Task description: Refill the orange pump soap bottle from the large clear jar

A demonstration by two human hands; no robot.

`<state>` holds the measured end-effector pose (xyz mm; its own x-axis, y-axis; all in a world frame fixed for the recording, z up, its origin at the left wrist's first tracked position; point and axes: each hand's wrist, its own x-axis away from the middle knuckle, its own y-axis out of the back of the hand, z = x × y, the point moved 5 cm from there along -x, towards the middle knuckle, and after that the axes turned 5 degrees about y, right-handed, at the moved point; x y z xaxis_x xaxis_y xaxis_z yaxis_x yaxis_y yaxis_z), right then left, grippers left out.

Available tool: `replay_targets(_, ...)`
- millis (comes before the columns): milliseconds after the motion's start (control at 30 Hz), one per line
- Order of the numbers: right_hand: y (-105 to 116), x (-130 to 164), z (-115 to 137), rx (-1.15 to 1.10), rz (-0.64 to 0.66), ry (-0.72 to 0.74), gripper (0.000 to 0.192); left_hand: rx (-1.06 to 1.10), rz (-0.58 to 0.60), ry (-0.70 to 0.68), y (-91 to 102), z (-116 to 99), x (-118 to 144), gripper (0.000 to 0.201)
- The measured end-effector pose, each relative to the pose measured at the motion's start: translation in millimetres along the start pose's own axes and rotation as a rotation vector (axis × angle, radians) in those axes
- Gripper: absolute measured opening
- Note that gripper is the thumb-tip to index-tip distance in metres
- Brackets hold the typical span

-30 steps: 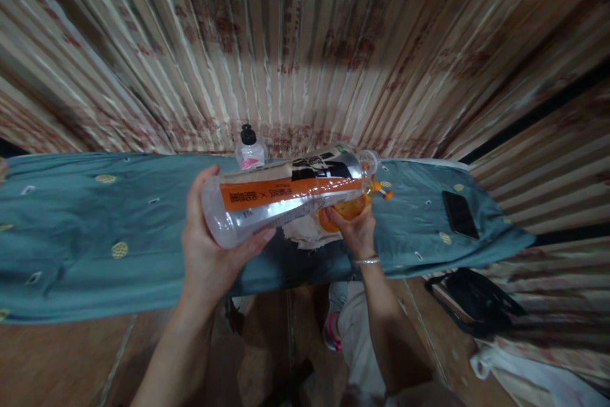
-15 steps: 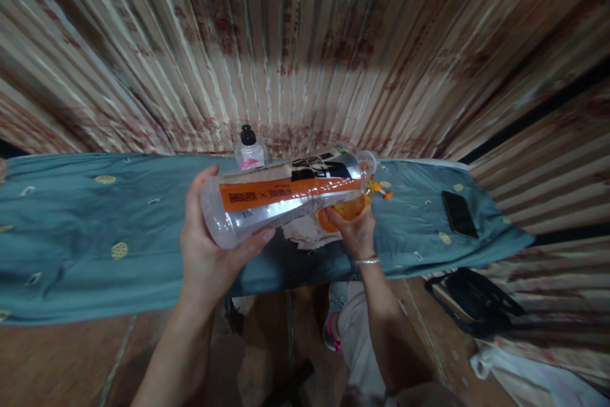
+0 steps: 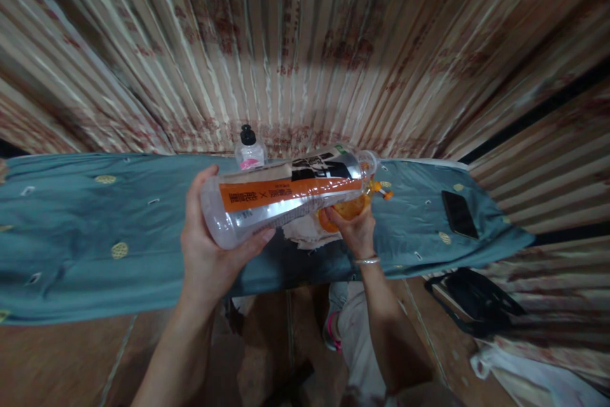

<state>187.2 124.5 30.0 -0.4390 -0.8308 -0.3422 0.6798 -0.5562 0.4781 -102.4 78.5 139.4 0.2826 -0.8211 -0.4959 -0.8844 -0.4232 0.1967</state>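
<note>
My left hand [image 3: 207,239] is wrapped round the base of a large clear plastic bottle [image 3: 267,197] with an orange, silver and black label. The bottle lies tilted in the air, almost level, its uncapped-looking mouth pointing right. Under its neck, my right hand [image 3: 356,229] grips an orange translucent container [image 3: 350,209], partly hidden by the bottle and my fingers. A small orange-and-white piece sticks out at the container's right side. The bottle's mouth is close to the container; I cannot tell whether they touch. A crumpled pale cloth or tissue [image 3: 307,232] lies beneath them.
A clear bottle with a black cap [image 3: 250,152] stands at the back of the narrow table, whose teal cloth [image 3: 157,229] hangs over the front. To the right lies a black phone [image 3: 459,214]. A dark bag [image 3: 476,302] is on the floor; a pleated curtain [image 3: 305,45] closes the back.
</note>
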Motion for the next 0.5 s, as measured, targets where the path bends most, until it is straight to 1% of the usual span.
replay_targets(333,-0.9,-0.2,-0.4,-0.006,0.008,-0.015,0.079,0.0,0.0,-0.023,0.6,-1.4,0.0,0.092)
replay_targets(500,0.0,-0.3,-0.4,0.032,-0.009,-0.009,0.08,-0.003,-0.01,-0.035,0.2,-0.9,-0.3,0.092)
